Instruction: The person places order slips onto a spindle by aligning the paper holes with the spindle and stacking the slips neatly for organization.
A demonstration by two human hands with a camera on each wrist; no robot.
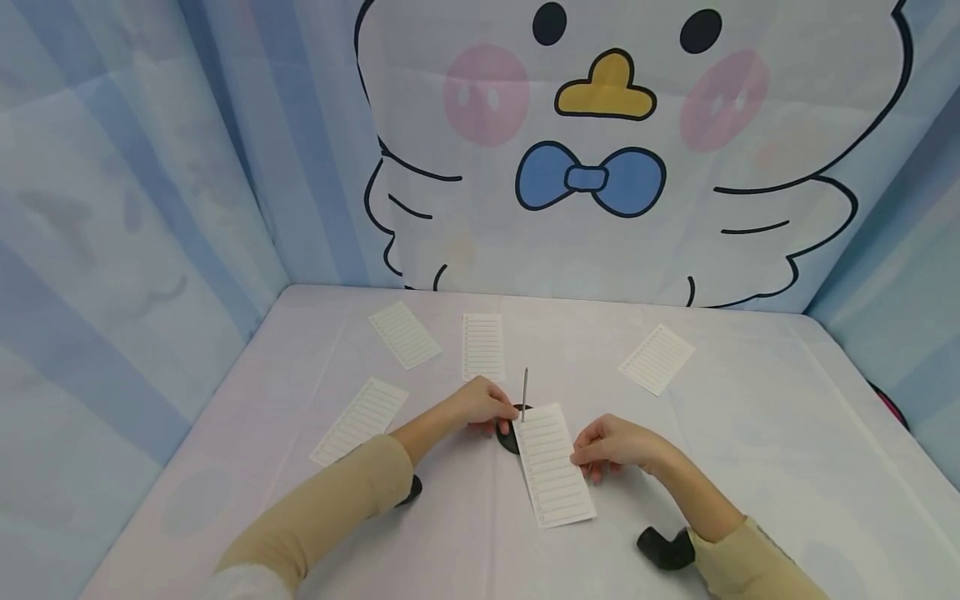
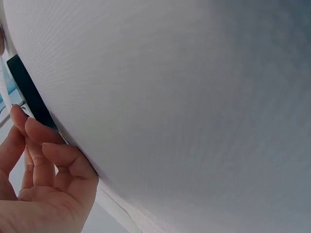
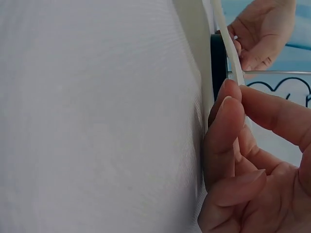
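A receipt spike stands mid-table, its thin metal rod (image 1: 525, 390) upright on a round black base (image 1: 506, 438). A lined paper slip (image 1: 556, 471) lies over part of the base, with the rod rising at its top edge; the slip appears pierced there. My left hand (image 1: 482, 403) pinches the slip's upper left corner close to the rod. On the opposite side, my right hand (image 1: 619, 444) pinches the slip's right edge between thumb and fingers. In the right wrist view, the slip (image 3: 228, 41) is seen edge-on above the dark base (image 3: 218, 68).
Several other lined slips lie flat: one at the back left (image 1: 405, 335), one behind the spike (image 1: 483, 347), one by the left forearm (image 1: 362, 419), one at the back right (image 1: 657, 360). A curtain with a cartoon print (image 1: 465, 225) hangs behind the table.
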